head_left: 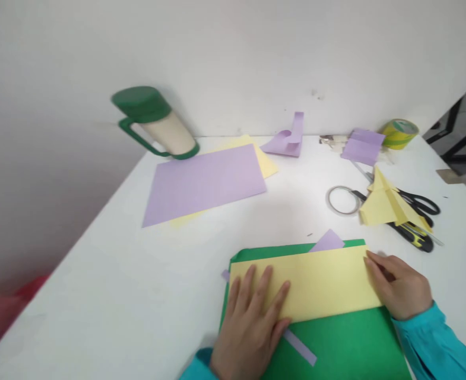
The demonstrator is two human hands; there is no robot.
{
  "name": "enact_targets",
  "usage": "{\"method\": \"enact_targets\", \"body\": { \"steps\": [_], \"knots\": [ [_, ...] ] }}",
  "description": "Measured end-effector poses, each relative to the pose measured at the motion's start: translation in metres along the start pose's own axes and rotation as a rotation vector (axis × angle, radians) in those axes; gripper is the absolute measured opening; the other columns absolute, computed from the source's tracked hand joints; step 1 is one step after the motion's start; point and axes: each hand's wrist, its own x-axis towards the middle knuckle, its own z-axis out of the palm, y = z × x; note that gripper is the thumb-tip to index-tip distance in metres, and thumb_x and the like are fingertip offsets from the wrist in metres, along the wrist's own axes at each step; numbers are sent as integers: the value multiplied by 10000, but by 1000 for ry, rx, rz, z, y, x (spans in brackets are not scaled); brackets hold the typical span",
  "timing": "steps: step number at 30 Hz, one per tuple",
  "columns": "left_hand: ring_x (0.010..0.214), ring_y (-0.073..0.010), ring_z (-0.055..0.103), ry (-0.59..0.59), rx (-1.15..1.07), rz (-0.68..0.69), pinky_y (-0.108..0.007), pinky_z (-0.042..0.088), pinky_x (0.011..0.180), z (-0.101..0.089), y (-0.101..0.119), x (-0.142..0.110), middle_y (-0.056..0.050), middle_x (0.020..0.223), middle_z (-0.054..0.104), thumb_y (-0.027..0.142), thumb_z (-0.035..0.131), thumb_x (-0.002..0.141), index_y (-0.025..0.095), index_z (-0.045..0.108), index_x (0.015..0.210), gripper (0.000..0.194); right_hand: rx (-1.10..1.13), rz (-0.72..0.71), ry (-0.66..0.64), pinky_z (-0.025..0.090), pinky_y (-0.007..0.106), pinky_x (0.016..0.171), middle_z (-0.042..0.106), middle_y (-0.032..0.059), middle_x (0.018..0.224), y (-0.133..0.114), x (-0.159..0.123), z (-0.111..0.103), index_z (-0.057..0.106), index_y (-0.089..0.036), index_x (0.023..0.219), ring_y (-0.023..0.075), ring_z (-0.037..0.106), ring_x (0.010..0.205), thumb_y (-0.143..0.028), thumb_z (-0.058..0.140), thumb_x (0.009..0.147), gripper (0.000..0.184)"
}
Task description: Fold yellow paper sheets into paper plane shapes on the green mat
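A folded yellow paper (323,282) lies on a green sheet (347,343) near the front of the white table (110,274). My left hand (252,322) rests flat on the yellow paper's left end, fingers spread and stretched out. My right hand (399,287) presses its fingertips on the paper's right edge, fingers curled down onto it. A purple paper corner (327,241) sticks out from under the yellow paper at the top, and a purple strip (300,348) lies on the green sheet beside my left hand.
A purple sheet (203,182) over a yellow one lies mid-table. A green-lidded jug (157,124) stands at the back left. Folded purple pieces (288,140), a tape roll (399,132), a clear tape ring (340,200), a folded yellow shape (387,203) and black scissors (418,203) sit right.
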Motion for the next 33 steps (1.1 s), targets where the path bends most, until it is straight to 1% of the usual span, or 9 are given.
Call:
{"method": "enact_targets", "body": {
  "steps": [5,9,14,18,22,27,30,33],
  "knots": [
    [1387,-381,232,-43,55,-16,-565,265,1067,-2,3,-1,-131,1439,412,356,526,905,274,471,1363,468,-50,3,-15,509,306,573,724,43,844,5,-1,1,732,-229,949,202,678,712,-502,486,887,373],
    [1384,-383,236,-48,61,-22,-578,284,1047,-1,4,-2,-127,1451,395,405,504,914,279,462,1365,470,-83,6,-30,512,318,581,718,46,896,7,-2,1,722,-226,968,208,674,718,-548,443,892,432],
    [1377,-383,252,-48,61,-23,-572,279,1047,-1,3,-2,-124,1446,404,409,509,911,283,472,1360,467,-89,11,-39,501,312,539,715,47,907,9,-3,1,723,-232,979,197,664,681,-555,455,881,431],
    [1376,-397,246,-47,58,-13,-581,294,1033,-2,3,-1,-140,1433,416,389,516,910,270,481,1356,463,-86,6,-32,513,318,561,717,47,891,8,-1,1,728,-221,964,196,666,682,-546,456,884,431],
    [1381,-387,243,-42,45,-15,-575,292,1041,-2,2,-1,-136,1437,414,377,523,910,271,478,1358,462,-87,6,-45,494,313,531,720,49,891,6,-1,0,727,-217,975,195,666,673,-522,462,892,413],
    [1380,-389,246,-36,40,-19,-570,282,1049,-1,3,-1,-137,1444,403,362,516,915,269,487,1351,447,-75,13,-28,500,313,543,721,48,882,7,-1,1,731,-222,958,209,674,704,-516,475,885,397],
    [1380,-383,244,-33,46,-10,-558,273,1058,-1,2,-1,-134,1435,415,364,528,908,268,486,1352,456,-61,13,-16,494,298,547,720,42,847,5,0,1,732,-227,956,193,664,679,-504,489,882,375],
    [1383,-374,237,-26,53,3,-538,236,1081,-1,0,-1,-133,1432,416,379,524,905,265,481,1360,470,-34,8,-13,489,281,575,704,35,769,0,1,0,735,-212,939,174,645,656,-482,497,888,364]
  ]
}}
